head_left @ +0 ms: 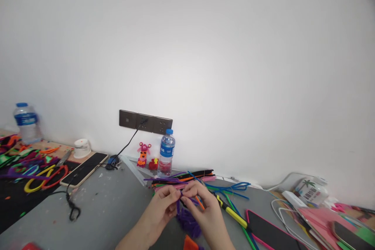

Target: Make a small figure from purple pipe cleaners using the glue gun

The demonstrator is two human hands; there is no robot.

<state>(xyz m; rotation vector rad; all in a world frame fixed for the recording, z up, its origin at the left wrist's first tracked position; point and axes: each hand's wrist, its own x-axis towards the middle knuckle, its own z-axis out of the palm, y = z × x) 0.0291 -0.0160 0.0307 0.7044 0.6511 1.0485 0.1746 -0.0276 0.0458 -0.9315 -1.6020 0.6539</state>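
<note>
Above the grey table my left hand (164, 210) and my right hand (203, 207) meet fingertip to fingertip. Both pinch a thin purple pipe cleaner (178, 207), whose end hangs down below the left fingers. Beneath the hands lies a fuzzy purple bundle (187, 222), partly covered by the right hand. An orange piece (190, 242) sits nearer the bottom edge. Just beyond the fingers is a pile of pipe cleaners (175, 179) in purple, black, orange and pink, with blue ones (234, 188) spreading to the right.
Near the wall stand a water bottle (166, 154), a small pink-and-orange figure (143, 154) and a red figure (153, 163). Left are a phone (84, 169), scissors (39, 179) and a cable (129, 142). Right are a yellow-black tool (234, 214), a pink-edged phone (269, 230) and white cables (277, 209).
</note>
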